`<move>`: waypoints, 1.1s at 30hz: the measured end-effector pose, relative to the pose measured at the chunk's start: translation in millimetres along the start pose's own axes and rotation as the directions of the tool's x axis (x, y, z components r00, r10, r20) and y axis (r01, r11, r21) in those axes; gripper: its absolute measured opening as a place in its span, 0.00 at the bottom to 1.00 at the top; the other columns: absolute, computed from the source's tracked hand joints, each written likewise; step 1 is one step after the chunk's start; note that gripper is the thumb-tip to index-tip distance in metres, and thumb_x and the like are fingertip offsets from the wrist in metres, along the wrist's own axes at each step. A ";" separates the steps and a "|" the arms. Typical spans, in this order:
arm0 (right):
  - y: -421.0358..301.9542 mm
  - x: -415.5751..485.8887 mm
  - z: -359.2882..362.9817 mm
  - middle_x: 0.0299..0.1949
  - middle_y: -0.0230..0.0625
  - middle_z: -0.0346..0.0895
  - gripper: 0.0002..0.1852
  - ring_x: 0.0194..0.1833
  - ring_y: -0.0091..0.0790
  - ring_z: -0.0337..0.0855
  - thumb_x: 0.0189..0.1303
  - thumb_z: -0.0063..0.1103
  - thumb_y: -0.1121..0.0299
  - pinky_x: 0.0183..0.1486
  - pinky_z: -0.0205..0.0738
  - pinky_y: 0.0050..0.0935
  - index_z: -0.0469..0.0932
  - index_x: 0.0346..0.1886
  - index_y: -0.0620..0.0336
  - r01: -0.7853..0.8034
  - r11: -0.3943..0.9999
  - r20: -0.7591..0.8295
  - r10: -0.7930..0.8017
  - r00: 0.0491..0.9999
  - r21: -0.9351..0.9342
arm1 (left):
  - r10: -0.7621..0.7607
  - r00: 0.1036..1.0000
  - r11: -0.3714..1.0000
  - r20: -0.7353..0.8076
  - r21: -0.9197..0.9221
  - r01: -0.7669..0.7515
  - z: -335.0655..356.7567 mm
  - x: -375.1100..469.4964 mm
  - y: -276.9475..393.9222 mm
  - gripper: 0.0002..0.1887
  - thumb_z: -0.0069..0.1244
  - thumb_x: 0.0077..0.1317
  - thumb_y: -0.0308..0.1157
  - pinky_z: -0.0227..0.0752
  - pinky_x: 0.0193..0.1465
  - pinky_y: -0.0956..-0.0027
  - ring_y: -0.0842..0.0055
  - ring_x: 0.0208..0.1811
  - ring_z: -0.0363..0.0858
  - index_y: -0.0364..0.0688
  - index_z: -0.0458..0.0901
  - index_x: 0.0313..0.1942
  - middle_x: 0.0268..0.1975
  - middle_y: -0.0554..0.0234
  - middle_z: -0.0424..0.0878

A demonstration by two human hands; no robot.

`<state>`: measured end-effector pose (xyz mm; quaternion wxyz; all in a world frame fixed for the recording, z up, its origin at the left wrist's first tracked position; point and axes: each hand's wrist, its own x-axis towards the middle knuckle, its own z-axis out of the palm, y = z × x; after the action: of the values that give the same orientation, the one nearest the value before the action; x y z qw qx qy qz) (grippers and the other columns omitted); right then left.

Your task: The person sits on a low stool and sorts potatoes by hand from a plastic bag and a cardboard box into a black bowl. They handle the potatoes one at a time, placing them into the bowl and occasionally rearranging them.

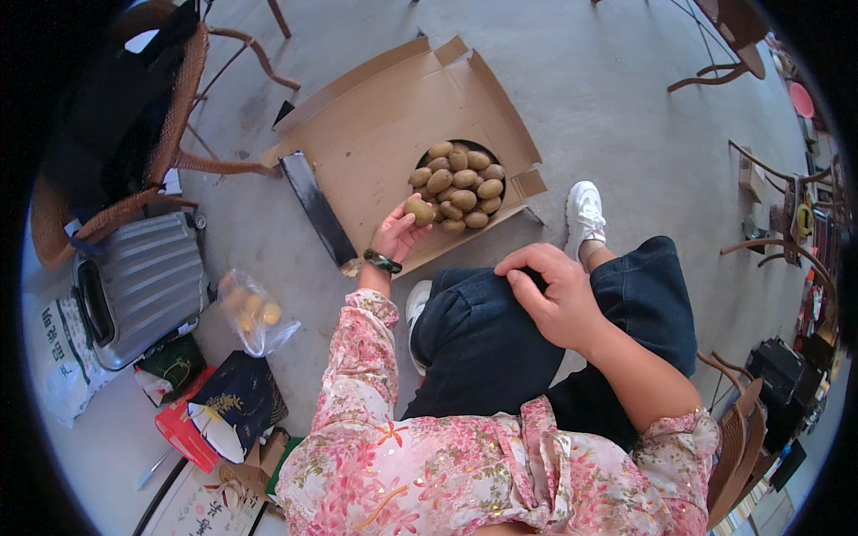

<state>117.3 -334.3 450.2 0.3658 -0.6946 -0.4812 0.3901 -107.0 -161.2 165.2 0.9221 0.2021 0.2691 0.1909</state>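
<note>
Between the thumb and fingers of my left hand (401, 234) is one brown kiwifruit (420, 212), held at the near left side of a heap. The heap of kiwifruits (464, 179) fills a round dark bowl (503, 164), of which only part of the rim shows. Under the bowl lies a flattened, open cardboard box (375, 127) with raised edges. My right hand (549, 291) rests on my knee in dark trousers (489, 335), its fingers loosely curled and nothing seen in it; the underside of the palm is hidden.
A clear plastic bag of yellow fruit (253, 309) sits on the floor to the left, beside a grey ribbed suitcase (154, 275). Gift bags (238, 402) stand nearer. Wicker chair legs (228, 164) reach towards the cardboard. My white shoe (585, 211) is right of it.
</note>
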 end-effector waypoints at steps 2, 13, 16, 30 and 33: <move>-2.8 0.2 0.0 0.39 0.43 0.84 0.06 0.46 0.48 0.83 0.66 0.59 0.70 0.52 0.77 0.41 0.83 0.40 0.61 0.006 1.000 0.000 -0.006 1.000 -0.003 | -0.017 0.998 0.968 -0.056 0.248 0.030 -5.2 23.5 2.0 0.31 0.57 0.72 0.30 0.78 0.66 0.58 0.66 0.60 0.83 0.39 0.67 0.73 0.62 0.54 0.81; 5.1 -3.3 -4.6 0.38 0.43 0.84 0.07 0.46 0.49 0.83 0.66 0.58 0.69 0.51 0.77 0.43 0.83 0.40 0.61 0.005 0.999 -0.025 -0.006 1.000 -0.044 | 0.277 0.938 -0.441 0.206 0.895 -0.066 84.4 176.0 -58.7 0.19 0.66 0.56 0.36 0.76 0.60 0.53 0.56 0.56 0.81 0.45 0.83 0.48 0.50 0.55 0.85; 2.3 -3.1 -4.6 0.38 0.43 0.84 0.07 0.45 0.49 0.83 0.66 0.58 0.70 0.50 0.77 0.43 0.83 0.39 0.61 0.014 0.998 -0.017 -0.015 1.000 -0.057 | 0.208 0.955 -0.578 0.212 0.814 -0.055 74.1 180.9 -66.6 0.22 0.67 0.55 0.36 0.74 0.63 0.53 0.57 0.61 0.77 0.46 0.82 0.50 0.54 0.59 0.82; 2.9 -5.5 -0.8 0.39 0.43 0.84 0.06 0.43 0.46 0.84 0.66 0.59 0.74 0.49 0.77 0.38 0.84 0.41 0.62 -0.003 1.000 -0.040 0.002 0.999 -0.016 | 0.684 0.606 0.218 -0.406 0.907 0.361 -149.0 -50.1 20.4 0.14 0.57 0.65 0.30 0.82 0.51 0.59 0.62 0.44 0.89 0.39 0.85 0.50 0.43 0.53 0.90; -3.1 -2.6 0.5 0.38 0.42 0.83 0.06 0.43 0.42 0.84 0.67 0.59 0.74 0.48 0.77 0.35 0.84 0.41 0.63 -0.025 1.000 -0.010 0.025 1.000 -0.003 | 0.616 0.574 0.240 -0.540 0.822 0.516 -183.0 -102.3 13.1 0.13 0.59 0.64 0.31 0.82 0.51 0.61 0.64 0.44 0.90 0.39 0.87 0.48 0.42 0.53 0.91</move>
<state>115.0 -335.9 453.2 0.3621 -0.7030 -0.4715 0.3904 -295.2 -147.8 72.7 0.3335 0.6192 0.7058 0.0852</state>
